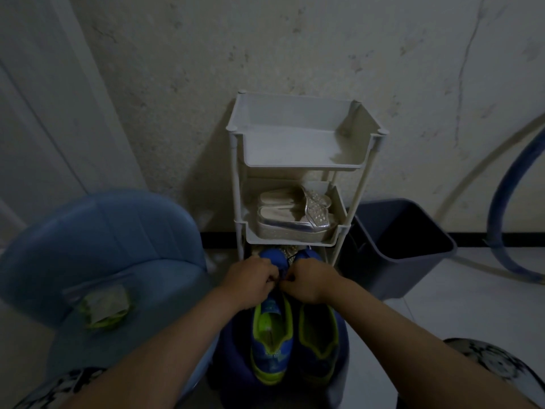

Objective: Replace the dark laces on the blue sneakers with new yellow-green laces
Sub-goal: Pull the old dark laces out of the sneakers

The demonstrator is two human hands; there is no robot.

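Two blue sneakers with yellow-green lining stand side by side on a dark blue stool, the left sneaker [272, 343] and the right sneaker [318, 335], heels toward me. My left hand [250, 280] and my right hand [309, 280] meet over the left sneaker's lacing, fingers curled and pinching its dark lace [284, 276]. A packet of yellow-green laces [103, 305] lies on the light blue chair at left. The eyelets are hidden under my hands.
A white three-tier rack [300, 160] stands against the wall, silver sandals [295, 214] on its middle shelf. A dark grey bin [404, 246] sits to its right, a blue hose [501, 202] beyond. The light blue chair [97, 246] crowds the left.
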